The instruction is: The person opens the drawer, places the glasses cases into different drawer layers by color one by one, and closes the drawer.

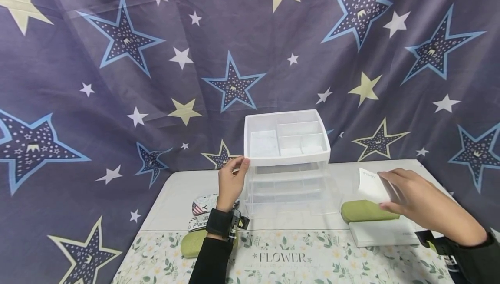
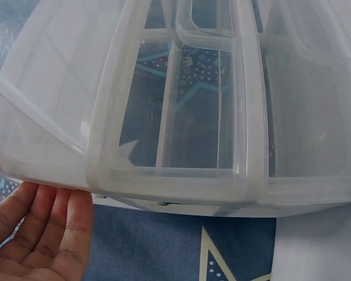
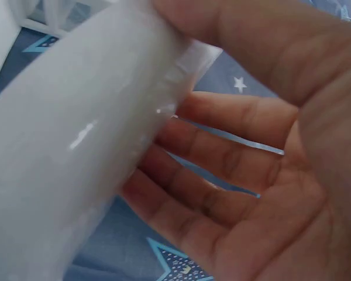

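Observation:
A white-topped clear plastic drawer organizer (image 1: 289, 190) stands at the middle of the table. My left hand (image 1: 231, 182) grips the front left corner of its divided top tray (image 1: 287, 161). In the left wrist view, the fingers (image 2: 76, 225) press the edge of the organizer and the thumb is mostly out of sight. My right hand (image 1: 418, 195) holds a white packet (image 1: 372, 184) with small lettering, right of the organizer. Seen from the right wrist, the packet (image 3: 88, 123) is glossy, with crinkled clear film at its edge, pinched between thumb and fingers.
Under the right hand lie a green case (image 1: 365, 211) and a flat white box (image 1: 384, 233). Left of the organizer are printed pouches (image 1: 198, 222) and another green case (image 1: 191, 244), partly behind the left arm. A floral mat (image 1: 281, 271) covers the table front; a star-patterned cloth (image 1: 265, 36) hangs behind.

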`<state>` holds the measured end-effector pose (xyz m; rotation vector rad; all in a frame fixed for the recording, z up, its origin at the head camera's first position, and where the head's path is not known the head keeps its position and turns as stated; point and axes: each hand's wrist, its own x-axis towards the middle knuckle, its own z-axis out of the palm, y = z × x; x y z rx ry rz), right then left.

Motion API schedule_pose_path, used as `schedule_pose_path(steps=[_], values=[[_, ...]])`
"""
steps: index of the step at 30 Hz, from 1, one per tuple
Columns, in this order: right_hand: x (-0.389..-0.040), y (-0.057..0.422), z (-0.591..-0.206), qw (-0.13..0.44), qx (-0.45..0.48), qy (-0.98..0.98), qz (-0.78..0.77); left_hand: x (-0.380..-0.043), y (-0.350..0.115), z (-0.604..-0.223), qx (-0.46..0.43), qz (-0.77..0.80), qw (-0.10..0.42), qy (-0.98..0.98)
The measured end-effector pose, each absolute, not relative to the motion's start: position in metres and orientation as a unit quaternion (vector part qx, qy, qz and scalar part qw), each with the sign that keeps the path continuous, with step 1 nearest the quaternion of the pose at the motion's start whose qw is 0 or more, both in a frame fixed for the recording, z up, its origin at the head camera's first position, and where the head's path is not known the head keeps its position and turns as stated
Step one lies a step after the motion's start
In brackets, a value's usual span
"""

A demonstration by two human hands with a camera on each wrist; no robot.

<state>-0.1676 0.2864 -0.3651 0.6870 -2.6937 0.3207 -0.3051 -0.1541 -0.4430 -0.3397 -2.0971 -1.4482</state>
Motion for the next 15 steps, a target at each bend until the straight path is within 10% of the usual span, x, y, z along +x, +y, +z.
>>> schedule_pose_path(steps=[15], values=[[-0.188,0.254,-0.332,0.223,0.307,-0.918,0.111,-0.302,-0.153,-0.446,-0.129,-0.56,0.271,-0.772]])
